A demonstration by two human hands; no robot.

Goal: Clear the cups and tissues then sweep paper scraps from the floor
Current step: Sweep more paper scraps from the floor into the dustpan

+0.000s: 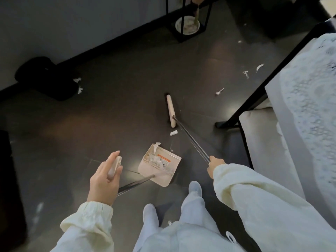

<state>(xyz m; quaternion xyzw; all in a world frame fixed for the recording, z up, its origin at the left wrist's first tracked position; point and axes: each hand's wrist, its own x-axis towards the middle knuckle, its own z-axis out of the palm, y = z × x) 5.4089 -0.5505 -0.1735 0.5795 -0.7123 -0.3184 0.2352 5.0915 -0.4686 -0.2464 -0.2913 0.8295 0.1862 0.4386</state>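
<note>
Cream plastic dustpan [160,168] stands on the dark grey floor [118,115] just ahead of the person's feet. A heap of white paper scraps [156,158] lies inside it, over an orange label too blurred to read. The left hand [104,179] holds the pale grip at the top of the dustpan's slanted metal pole, its fingers [109,158] wrapped round the grip and the forefinger laid along it. The right hand [215,165] grips the long steel pole of the cream-headed broom [171,110]; its fingers curl under the pole and are mostly hidden by the hand and sleeve. The broom head rests on the floor beyond the dustpan, and one torn scrap [173,133] lies between them. Other bits [219,91] are scattered nearer the black-legged table [245,99], whose white lace cloth is cut off at the right edge. Two more lie against a black bag [47,77] by the wall, too dark to make out. A black wire stand [181,33] holding a white dish is cropped at the top.
</note>
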